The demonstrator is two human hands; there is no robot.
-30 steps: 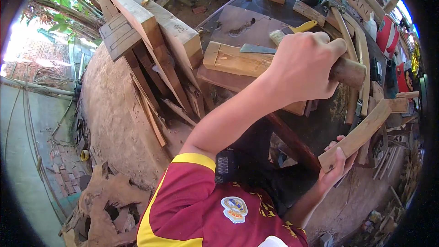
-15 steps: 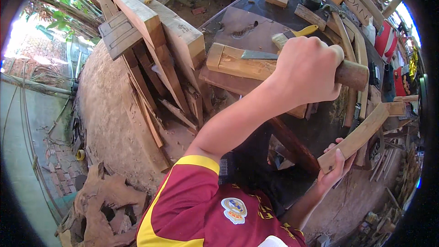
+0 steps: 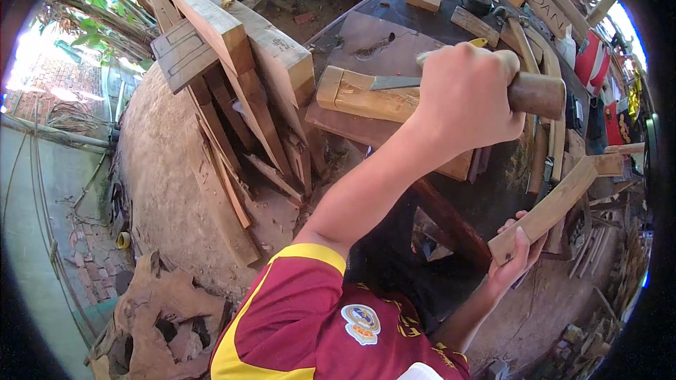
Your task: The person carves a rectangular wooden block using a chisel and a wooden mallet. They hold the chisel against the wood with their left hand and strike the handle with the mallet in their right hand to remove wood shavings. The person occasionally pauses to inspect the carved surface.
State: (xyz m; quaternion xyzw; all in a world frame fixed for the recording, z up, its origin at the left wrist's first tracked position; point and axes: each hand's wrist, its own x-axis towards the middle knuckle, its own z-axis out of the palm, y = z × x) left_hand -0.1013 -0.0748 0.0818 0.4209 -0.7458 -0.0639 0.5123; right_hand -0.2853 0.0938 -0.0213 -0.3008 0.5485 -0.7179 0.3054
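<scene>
At left, thick wooden beams stand slanting beside a dark tabletop. Along the tabletop's left edge lies a pale wooden block, with a metal blade over its top (whether they touch is unclear). Just right of the blade, the left hand is closed in a fist around a thick wooden handle. At lower right, the right hand grips a long wooden piece, thumb in front.
</scene>
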